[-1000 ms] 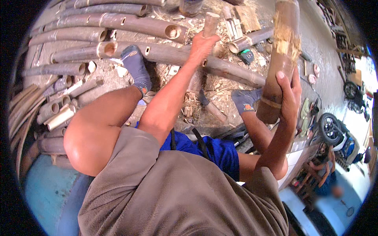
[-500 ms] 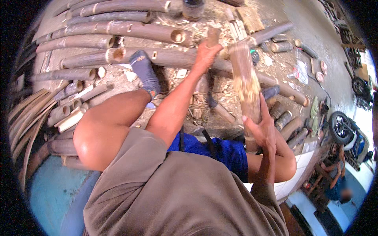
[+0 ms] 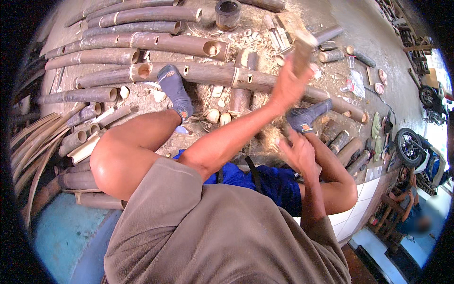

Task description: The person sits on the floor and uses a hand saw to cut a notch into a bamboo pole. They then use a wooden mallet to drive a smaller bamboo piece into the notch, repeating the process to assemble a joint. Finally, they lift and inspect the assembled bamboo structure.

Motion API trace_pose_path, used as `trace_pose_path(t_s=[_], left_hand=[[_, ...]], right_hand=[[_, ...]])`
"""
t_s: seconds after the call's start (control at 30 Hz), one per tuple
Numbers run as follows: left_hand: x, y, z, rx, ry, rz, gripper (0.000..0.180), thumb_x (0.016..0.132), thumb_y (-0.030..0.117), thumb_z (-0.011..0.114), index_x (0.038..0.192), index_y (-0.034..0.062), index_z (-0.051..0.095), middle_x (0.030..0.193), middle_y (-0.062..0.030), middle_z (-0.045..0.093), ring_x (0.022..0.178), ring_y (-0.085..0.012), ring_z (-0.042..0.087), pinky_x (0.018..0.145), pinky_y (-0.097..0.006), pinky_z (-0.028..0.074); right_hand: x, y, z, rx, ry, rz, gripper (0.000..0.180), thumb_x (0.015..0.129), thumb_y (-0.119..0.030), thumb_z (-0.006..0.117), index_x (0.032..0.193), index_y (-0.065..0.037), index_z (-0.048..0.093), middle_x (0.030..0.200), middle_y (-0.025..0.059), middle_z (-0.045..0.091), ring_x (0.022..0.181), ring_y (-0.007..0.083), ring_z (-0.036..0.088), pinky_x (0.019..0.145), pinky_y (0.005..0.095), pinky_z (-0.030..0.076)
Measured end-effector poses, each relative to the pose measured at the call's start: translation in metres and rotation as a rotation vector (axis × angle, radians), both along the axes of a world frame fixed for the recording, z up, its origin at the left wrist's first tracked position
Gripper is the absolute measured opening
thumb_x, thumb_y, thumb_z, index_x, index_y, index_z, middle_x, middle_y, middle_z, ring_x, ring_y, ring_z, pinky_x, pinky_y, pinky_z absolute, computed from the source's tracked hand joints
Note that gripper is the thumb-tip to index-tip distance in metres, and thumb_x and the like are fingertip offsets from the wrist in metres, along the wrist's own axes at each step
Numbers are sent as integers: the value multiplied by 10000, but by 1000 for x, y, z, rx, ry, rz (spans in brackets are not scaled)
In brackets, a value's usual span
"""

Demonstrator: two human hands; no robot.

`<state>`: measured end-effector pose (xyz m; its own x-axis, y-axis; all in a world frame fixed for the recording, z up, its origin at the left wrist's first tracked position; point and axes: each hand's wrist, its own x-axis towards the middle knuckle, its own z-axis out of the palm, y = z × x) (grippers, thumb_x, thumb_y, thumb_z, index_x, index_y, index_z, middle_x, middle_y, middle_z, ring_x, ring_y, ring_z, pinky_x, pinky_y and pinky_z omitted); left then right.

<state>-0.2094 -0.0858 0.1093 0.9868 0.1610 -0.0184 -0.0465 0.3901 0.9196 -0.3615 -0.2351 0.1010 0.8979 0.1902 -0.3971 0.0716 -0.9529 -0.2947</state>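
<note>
My left hand is raised above the long bamboo pole that lies across the ground in front of me. It grips a short, blurred wooden piece that sticks up from the fist. My right hand is lower, just below my right foot in a dark sock, with its fingers apart and nothing visible in them. My left foot in a dark sock rests against the pole. I sit with bent knees, in blue shorts.
Several long bamboo poles lie side by side at the upper left, and short cut sections are piled at the left. A dark round container stands at the top. Short bamboo pieces and a motorbike wheel are at the right.
The large bamboo section that my right hand held upright is gone from it, and that hand has dropped low. My left hand has lifted off the pole and now holds a short piece up.
</note>
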Motion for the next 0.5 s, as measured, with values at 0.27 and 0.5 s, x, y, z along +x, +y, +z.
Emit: trace_pose_path(t_s=[0.27,0.5], left_hand=[[-18,9,-28,739,-934,-333,659,705,416,809,1208,52,587,1087,-165,603,1106,-355,558,983,-472,456],[7,145,-143,1389,-461,-347,726,801,557,722,1334,80,601,1332,-203,567,1319,-392,468,1129,-536,352]], right_hand=[[60,48,-7,2225,310,-1053,503,1023,-418,488,1372,-66,576,1366,124,622,1280,307,579,1107,465,446],[80,72,-48,1325,36,-1144,255,1001,-255,616,973,-2,630,683,103,618,528,223,611,455,379,541]])
